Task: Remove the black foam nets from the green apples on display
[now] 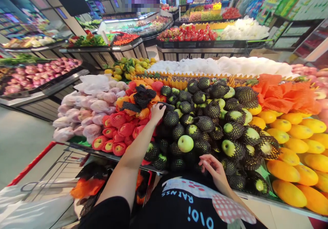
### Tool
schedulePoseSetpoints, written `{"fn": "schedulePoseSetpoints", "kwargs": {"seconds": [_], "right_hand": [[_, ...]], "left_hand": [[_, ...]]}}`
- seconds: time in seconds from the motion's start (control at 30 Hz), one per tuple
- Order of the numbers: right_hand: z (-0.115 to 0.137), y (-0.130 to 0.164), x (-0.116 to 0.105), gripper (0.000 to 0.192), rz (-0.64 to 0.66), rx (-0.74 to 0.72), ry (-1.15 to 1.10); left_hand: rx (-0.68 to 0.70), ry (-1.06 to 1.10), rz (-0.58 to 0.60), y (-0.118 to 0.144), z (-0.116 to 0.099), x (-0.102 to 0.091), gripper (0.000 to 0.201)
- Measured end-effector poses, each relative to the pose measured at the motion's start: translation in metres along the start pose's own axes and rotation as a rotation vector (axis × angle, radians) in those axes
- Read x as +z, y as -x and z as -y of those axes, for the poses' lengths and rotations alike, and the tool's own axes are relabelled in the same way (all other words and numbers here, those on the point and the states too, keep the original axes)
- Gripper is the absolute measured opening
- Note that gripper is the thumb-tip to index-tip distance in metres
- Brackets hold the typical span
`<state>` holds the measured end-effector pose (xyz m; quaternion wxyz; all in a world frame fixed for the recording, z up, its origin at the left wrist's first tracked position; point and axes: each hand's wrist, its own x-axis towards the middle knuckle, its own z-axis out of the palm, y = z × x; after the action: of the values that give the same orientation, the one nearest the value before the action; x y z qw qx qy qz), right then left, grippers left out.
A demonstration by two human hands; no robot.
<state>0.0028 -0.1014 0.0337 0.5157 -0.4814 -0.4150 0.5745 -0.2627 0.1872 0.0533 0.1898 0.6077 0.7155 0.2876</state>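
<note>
My left hand (157, 113) reaches out over the produce stand, its fingers closed on a black foam net sleeve (167, 106). A loose pile of empty black foam nets (142, 97) lies just beyond and left of it, on top of orange-netted fruit. Near my body, my right hand (213, 169) hovers over the front of the green apples, fingers loosely bent and apart, holding nothing. Between the hands lies a bare green apple (186, 143) without a sleeve. Around it are many green apples in black nets (205, 123).
Red-netted apples (120, 130) and bagged pale fruit (89, 109) lie to the left. Yellow melons (289, 155) and a heap of orange nets (284, 92) are on the right. A red-handled cart (33, 164) stands at lower left. White-wrapped fruit (220, 67) lines the back.
</note>
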Motion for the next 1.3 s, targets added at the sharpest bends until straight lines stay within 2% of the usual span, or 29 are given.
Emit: {"fn": "schedulePoseSetpoints", "kwargs": {"seconds": [0.1, 0.23, 0.33, 0.4, 0.43, 0.47, 0.5, 0.6, 0.63, 0.67, 0.7, 0.77, 0.9, 1.03, 1.13, 1.3], "right_hand": [[0.0, -0.002, -0.002, 0.026, -0.015, 0.012, 0.0], [0.0, -0.007, -0.005, 0.027, -0.057, 0.013, 0.004], [0.0, -0.012, -0.004, 0.027, -0.069, 0.022, 0.009], [0.001, -0.015, -0.001, 0.028, -0.054, 0.036, -0.001], [0.002, -0.016, 0.0, 0.028, -0.042, 0.043, -0.009], [0.002, -0.017, 0.002, 0.027, -0.033, 0.049, -0.017], [0.002, -0.018, 0.003, 0.027, -0.031, 0.053, -0.02], [0.003, -0.017, 0.005, 0.025, -0.061, 0.024, -0.006], [0.003, -0.016, 0.004, 0.025, -0.071, 0.0, 0.012], [0.003, -0.015, 0.004, 0.026, -0.073, -0.028, 0.035], [0.004, -0.013, 0.003, 0.029, -0.068, -0.059, 0.063], [0.005, -0.008, 0.003, 0.035, -0.037, -0.099, 0.124], [0.007, 0.006, 0.005, 0.039, 0.067, -0.077, 0.213], [0.008, 0.021, 0.007, 0.028, 0.085, -0.08, 0.284], [0.008, 0.03, 0.009, 0.026, 0.1, -0.088, 0.272], [0.006, 0.042, 0.014, 0.033, 0.138, -0.041, 0.18]], "left_hand": [[-0.053, 0.02, 0.067, -0.021, 0.008, 0.006, 0.022], [-0.028, 0.102, 0.041, -0.019, 0.004, 0.001, 0.026], [0.07, 0.22, -0.139, 0.003, -0.01, -0.014, 0.027], [0.162, 0.372, -0.268, 0.029, -0.022, -0.024, 0.025], [0.197, 0.45, -0.273, 0.047, -0.029, -0.029, 0.025], [0.217, 0.519, -0.216, 0.066, -0.035, -0.032, 0.024], [0.241, 0.586, -0.089, 0.087, -0.041, -0.035, 0.026], [0.32, 0.744, 0.492, 0.152, -0.053, -0.037, 0.03], [0.318, 0.77, 0.641, 0.171, -0.055, -0.035, 0.028], [0.316, 0.78, 0.753, 0.187, -0.056, -0.034, 0.026], [0.317, 0.786, 0.817, 0.201, -0.056, -0.031, 0.026], [0.345, 0.772, 0.838, 0.219, -0.054, -0.027, 0.027], [0.45, 0.615, 0.717, 0.233, -0.048, -0.024, 0.021], [0.478, 0.561, 0.669, 0.244, -0.042, -0.03, 0.009], [0.351, 0.714, 0.73, 0.256, -0.037, -0.031, 0.016], [0.037, 1.092, 0.867, 0.272, -0.02, -0.021, 0.043]]}}
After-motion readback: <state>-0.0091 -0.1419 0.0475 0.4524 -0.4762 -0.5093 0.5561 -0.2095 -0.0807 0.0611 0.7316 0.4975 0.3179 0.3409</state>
